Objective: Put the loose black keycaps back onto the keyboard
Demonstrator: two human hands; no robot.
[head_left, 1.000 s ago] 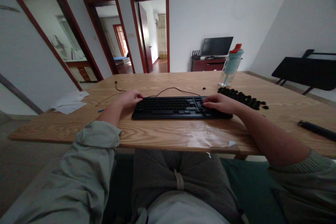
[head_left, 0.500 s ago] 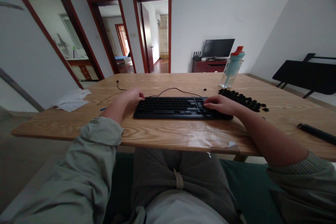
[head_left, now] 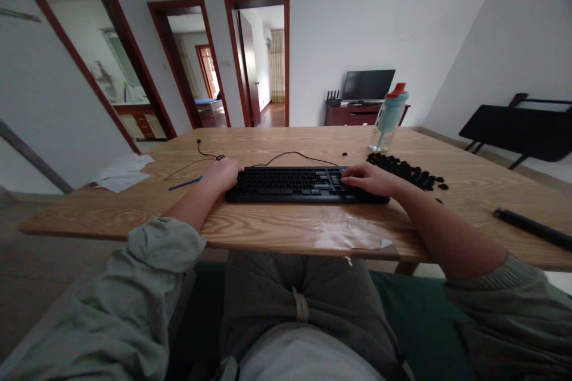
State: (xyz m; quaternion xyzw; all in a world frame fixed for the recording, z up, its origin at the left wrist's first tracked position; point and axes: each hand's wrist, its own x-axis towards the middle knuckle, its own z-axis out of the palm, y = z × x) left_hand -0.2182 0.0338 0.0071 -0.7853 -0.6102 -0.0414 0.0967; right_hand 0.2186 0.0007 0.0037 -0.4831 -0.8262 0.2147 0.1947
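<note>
The black keyboard (head_left: 286, 183) lies flat along the front of the wooden table, with gaps of missing keycaps visible toward its right part. My left hand (head_left: 224, 174) is closed at the keyboard's upper left corner, its fingers on the edge. Over the number pad rests my right hand (head_left: 367, 178), with thumb and fingertips drawn together at the keys. Whatever may be between those fingertips is too small to make out. To the right of it spreads a pile of small black keycaps (head_left: 402, 168), and one loose keycap (head_left: 344, 154) sits behind the keyboard.
A blue pen-like stick (head_left: 185, 183) and a thin cable (head_left: 201, 147) lie left of the keyboard, near white paper (head_left: 123, 172). A water bottle (head_left: 388, 119) stands behind the keycaps. A black bar-shaped object (head_left: 531, 227) lies at the table's right.
My left hand has shifted slightly down and left at the keyboard's corner, and more of the blue stick shows. My right hand stays at the number pad. The view has shifted slightly.
</note>
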